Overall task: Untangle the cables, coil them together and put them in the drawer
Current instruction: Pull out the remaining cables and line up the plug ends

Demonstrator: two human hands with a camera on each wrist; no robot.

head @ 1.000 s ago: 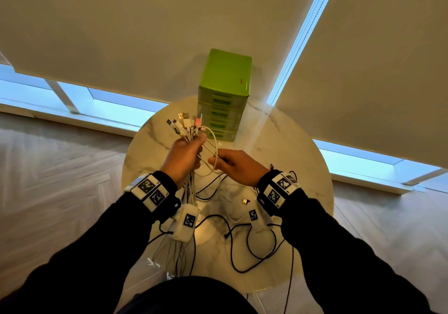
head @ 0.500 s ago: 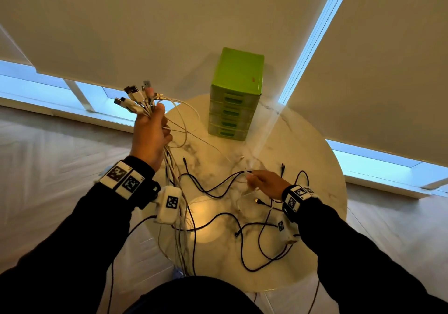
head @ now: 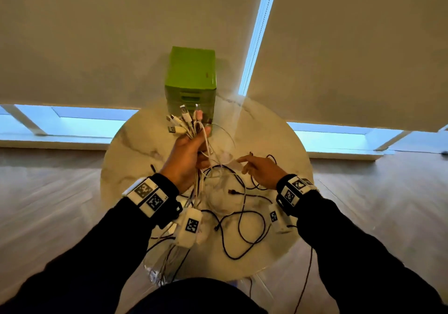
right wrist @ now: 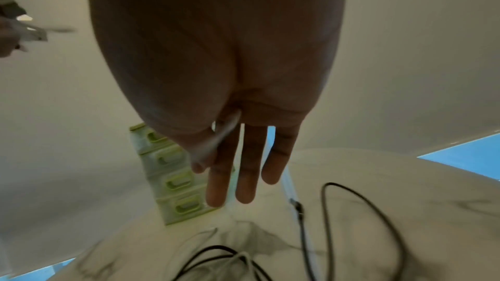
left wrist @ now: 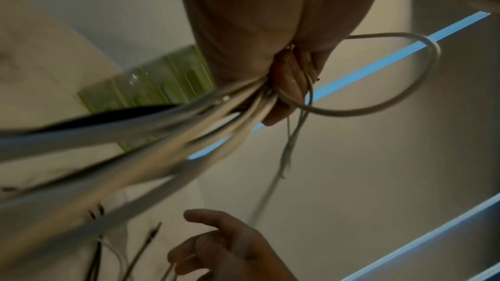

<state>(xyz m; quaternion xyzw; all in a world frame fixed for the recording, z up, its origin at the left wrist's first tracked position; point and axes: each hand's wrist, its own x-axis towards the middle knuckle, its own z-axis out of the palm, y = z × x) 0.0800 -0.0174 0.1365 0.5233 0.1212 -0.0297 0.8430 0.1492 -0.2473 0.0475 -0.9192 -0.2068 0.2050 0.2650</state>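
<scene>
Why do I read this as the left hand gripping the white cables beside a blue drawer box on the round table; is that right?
One detail is wrong: the drawer box is green, not blue, as the head view shows. The rest holds: the left hand grips the white cables beside it on the round table.

cable bundle blurred, lower drawers hidden behind plugs

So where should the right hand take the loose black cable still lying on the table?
Probably at its plug end, which lies free on the table near the right hand. Come from above with a thumb-and-finger grip. The rest of the black cable loops and crosses other strands, so pulling mid-length would likely drag the tangle. The left hand already grips the white bundle.
</scene>
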